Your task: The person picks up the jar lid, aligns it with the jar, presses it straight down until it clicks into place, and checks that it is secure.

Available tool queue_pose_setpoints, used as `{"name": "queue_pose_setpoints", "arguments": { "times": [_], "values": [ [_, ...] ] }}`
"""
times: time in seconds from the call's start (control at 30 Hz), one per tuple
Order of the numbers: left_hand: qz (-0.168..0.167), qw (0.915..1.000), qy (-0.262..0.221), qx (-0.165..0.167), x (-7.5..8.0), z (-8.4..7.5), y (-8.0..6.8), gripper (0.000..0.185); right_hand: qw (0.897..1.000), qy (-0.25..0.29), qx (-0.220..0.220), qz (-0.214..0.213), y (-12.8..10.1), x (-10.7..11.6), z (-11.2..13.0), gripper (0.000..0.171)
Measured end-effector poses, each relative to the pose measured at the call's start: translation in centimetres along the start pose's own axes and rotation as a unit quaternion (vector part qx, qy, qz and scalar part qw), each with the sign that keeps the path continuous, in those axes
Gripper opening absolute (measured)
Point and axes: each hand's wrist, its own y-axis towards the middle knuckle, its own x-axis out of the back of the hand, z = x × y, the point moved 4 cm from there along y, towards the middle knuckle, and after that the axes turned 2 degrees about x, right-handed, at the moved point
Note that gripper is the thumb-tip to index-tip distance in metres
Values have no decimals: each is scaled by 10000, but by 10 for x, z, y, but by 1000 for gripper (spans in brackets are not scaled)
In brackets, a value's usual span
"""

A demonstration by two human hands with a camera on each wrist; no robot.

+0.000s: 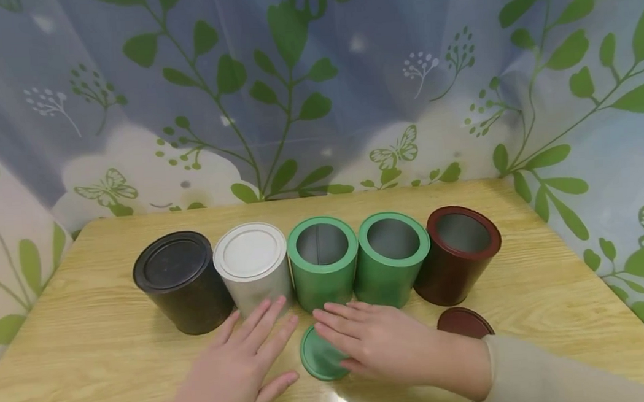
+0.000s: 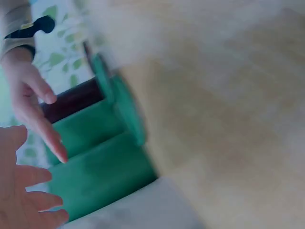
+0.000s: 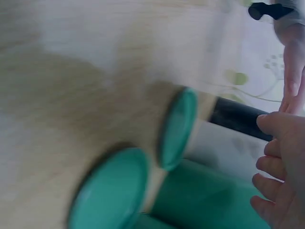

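Lying flat near the worktop's (image 1: 528, 311) front edge, the green lid (image 1: 317, 358) sits under the right hand's (image 1: 372, 342) straight fingertips; the left hand (image 1: 238, 366), also open, rests just beside it.

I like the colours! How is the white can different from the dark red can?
The white can has its lid on; the dark red can is open, and a dark red lid lies on the table in front of it. The white can stands second from the left, the dark red can at the right end. Both stand upright in the same row.
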Motion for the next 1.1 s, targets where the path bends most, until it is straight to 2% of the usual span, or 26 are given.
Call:
{"name": "queue_pose_setpoints", "arguments": {
  "times": [0.17, 0.27, 0.43, 0.53, 0.73, 0.83, 1.0, 1.1],
  "values": [
    [440, 9986, -63, -281, -30, -5, -6, 58, 9986, 237, -176, 438, -11, -19, 1, 58],
    [874, 9956, -96, -319, -42, -8, -7, 57, 9965, 418, -308, 658, -15, -28, 1, 57],
    [1777, 9836, -211, -208, -55, -14, -2, 59, 9925, 616, -467, 948, -20, -41, 1, 58],
    [2095, 9773, -278, -139, -59, -15, 3, 60, 9891, 727, -577, 1142, -21, -47, 0, 59],
    [2317, 9725, -228, -63, -66, -17, 11, 62, 9838, 899, -718, 1376, -24, -55, -1, 58],
    [2387, 9709, -184, -109, -70, -17, 12, 61, 9845, 890, -685, 1348, -24, -58, 0, 55],
    [2348, 9711, 57, -415, -73, -21, 15, 56, 9890, 785, -507, 1143, -20, -60, 4, 50],
    [2259, 9715, 285, -660, -72, -25, 15, 52, 9882, 836, -458, 1199, -19, -62, 6, 47]
  ]
}}
